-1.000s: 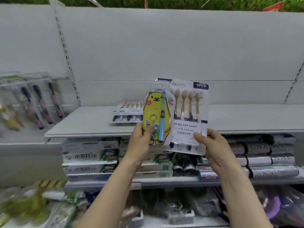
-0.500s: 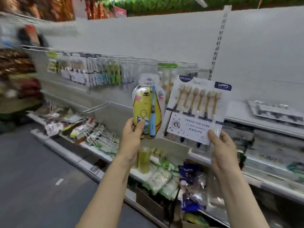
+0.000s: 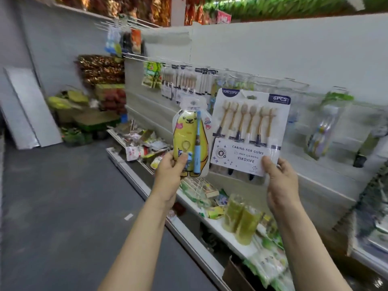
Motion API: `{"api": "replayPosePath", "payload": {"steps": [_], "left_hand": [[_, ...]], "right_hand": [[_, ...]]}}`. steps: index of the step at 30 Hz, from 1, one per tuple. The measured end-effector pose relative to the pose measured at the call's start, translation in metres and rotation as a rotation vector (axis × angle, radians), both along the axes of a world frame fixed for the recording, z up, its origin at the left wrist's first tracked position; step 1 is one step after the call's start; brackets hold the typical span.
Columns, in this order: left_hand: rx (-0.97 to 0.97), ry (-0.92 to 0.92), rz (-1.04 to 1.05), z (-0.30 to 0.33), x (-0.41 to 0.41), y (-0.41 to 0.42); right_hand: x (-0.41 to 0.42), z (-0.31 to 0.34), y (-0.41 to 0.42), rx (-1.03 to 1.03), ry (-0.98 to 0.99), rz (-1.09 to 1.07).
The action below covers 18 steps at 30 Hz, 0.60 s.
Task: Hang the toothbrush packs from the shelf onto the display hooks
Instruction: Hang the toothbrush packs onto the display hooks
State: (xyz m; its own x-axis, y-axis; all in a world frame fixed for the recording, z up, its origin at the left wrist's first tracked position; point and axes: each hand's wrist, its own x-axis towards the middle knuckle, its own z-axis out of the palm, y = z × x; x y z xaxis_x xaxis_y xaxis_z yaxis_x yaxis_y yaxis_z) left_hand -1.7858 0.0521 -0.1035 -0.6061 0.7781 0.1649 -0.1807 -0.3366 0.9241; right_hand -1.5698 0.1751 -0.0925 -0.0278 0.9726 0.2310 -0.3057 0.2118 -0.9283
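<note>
My left hand (image 3: pixel 171 172) pinches the bottom of a yellow bear-shaped kids' toothbrush pack (image 3: pixel 190 136) with a blue brush, held upright. My right hand (image 3: pixel 280 181) grips the lower right corner of a white six-brush pack (image 3: pixel 249 131) marked YIKOJIFE, also upright. Both packs are raised in front of a white back panel. Behind them a row of display hooks (image 3: pixel 189 80) carries several hanging toothbrush packs. More clear packs (image 3: pixel 323 127) hang blurred to the right.
Lower shelves (image 3: pixel 210 225) below the hooks hold mixed packets and green bottles (image 3: pixel 241 219). A grey aisle floor (image 3: pixel 63 206) opens to the left. White boards (image 3: pixel 27 110) lean against the far wall beside piled goods.
The view has swung left from the flat shelf to the hook display. Both hands kept their packs, which now sit side by side in front of the hooks.
</note>
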Motion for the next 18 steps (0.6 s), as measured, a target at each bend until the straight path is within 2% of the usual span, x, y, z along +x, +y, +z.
{"api": "replayPosePath", "payload": {"steps": [8,18], "left_hand": [[-0.029,0.01,0.034,-0.003,-0.16,0.096],[-0.007,0.025,-0.012,0.033,-0.316,0.247]], "right_hand": [[-0.179,-0.025,0.108,-0.021,0.0,0.088],[-0.343,0.006,0.254,0.006,-0.089,0.063]]}}
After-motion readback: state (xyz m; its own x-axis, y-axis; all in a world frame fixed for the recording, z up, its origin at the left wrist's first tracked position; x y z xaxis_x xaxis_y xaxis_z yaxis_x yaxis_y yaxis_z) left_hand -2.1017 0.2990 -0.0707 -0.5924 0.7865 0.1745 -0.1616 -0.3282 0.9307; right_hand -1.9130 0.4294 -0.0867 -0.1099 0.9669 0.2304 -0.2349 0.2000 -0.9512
